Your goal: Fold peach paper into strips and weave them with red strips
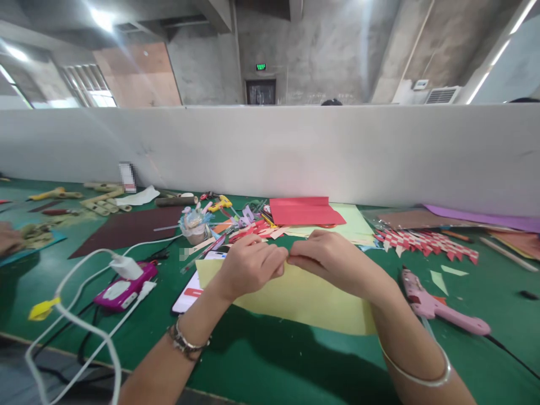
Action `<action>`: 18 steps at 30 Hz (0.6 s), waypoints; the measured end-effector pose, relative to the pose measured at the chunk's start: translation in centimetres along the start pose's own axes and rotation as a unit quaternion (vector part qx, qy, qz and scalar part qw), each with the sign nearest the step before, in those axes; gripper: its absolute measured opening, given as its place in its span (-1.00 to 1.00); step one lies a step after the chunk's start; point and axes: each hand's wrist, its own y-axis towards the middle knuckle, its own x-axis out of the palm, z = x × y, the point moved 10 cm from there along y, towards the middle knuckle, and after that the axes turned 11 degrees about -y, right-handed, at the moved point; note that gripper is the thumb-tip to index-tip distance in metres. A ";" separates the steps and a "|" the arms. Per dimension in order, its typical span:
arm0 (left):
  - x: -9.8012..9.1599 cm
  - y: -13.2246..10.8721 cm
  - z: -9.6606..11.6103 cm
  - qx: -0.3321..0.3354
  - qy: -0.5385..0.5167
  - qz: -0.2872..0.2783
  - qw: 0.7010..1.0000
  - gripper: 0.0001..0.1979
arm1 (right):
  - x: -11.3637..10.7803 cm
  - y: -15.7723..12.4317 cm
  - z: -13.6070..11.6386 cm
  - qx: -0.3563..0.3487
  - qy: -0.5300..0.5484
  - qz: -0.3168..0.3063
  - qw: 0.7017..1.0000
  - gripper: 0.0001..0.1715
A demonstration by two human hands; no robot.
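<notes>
A pale yellow paper sheet (pixel 304 301) lies on the green table (pixel 261 360) in front of me. My left hand (pixel 248 264) and my right hand (pixel 327 259) meet fingertip to fingertip at the sheet's far edge. Both hands have their fingers curled and pinched together on that edge. A phone (pixel 192 292) lies partly under the sheet's left corner, beside my left wrist.
A pink glue gun (pixel 439 306) lies right of my right arm. Red paper (pixel 304 211), woven red-and-white strips (pixel 426 242) and scraps lie behind my hands. A white cable (pixel 80 326) and magenta device (pixel 122 289) are at left. A low white wall (pixel 270 152) backs the table.
</notes>
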 end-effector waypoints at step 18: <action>0.3 2.0 0.1 0.020 -0.006 0.014 1.000 -0.86 | -1.4 -1.0 1.4 0.028 -0.020 0.054 0.998 -0.60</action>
